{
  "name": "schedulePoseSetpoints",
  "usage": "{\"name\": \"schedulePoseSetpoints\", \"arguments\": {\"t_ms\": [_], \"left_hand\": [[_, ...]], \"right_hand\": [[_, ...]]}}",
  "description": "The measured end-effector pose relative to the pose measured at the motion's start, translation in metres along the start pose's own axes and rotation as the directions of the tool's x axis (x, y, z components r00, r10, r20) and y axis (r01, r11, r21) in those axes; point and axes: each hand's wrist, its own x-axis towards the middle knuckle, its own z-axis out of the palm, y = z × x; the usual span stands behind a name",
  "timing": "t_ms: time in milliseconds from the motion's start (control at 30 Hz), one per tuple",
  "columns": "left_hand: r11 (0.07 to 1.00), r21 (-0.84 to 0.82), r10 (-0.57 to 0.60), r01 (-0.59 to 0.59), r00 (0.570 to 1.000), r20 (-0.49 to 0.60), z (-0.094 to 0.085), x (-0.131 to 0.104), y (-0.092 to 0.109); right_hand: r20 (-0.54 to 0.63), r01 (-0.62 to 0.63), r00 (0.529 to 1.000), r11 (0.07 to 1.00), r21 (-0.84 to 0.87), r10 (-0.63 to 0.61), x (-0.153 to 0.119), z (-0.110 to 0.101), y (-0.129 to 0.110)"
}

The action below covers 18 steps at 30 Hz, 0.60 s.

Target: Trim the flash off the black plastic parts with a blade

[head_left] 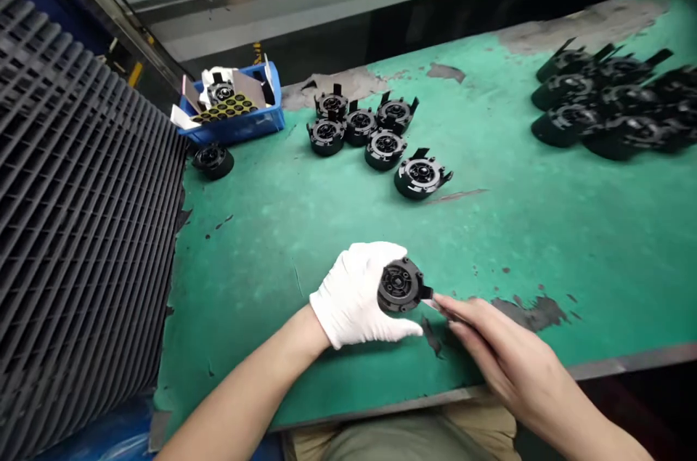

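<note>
My left hand, in a white glove, is wrapped round a round black plastic housing, its ringed inner face turned up. My bare right hand pinches a thin, pale blade-like tool, mostly hidden by the fingers. Its tip meets the short black tab on the housing's right side; whether it cuts or only touches cannot be made out. Beyond my hands, a similar black housing rests on the green bench mat, tabs upright. Several more housings stand grouped just behind it.
A blue bin with cardboard and a black part stands at the back left, a single housing before it. Several blurred housings crowd the back right. Stacked dark grid trays rise along the left edge. The mat is torn in places.
</note>
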Motion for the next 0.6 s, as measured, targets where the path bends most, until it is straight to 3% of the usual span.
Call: {"name": "schedulePoseSetpoints", "arguments": {"t_ms": [67,167,367,600], "left_hand": [[0.999,-0.031,0.020,-0.016,0.994,0.106,-0.014,0.004,-0.001],[0.999,-0.046,0.014,-0.006,0.986,0.167,-0.025,0.007,-0.002],[0.999,0.004,0.036,-0.038,0.975,0.217,-0.017,0.010,-0.009],[0.993,0.005,0.110,-0.114,0.971,0.213,-0.019,-0.004,-0.013]], "right_hand": [[-0.008,-0.025,1.000,1.000,-0.007,0.025,0.007,0.000,-0.003],[-0.019,-0.059,0.998,0.998,-0.014,0.059,0.012,-0.006,-0.014],[0.041,-0.125,0.991,0.989,-0.085,0.128,-0.002,0.001,-0.045],[0.069,-0.026,0.997,0.973,-0.229,0.043,0.006,0.005,-0.037]]}}
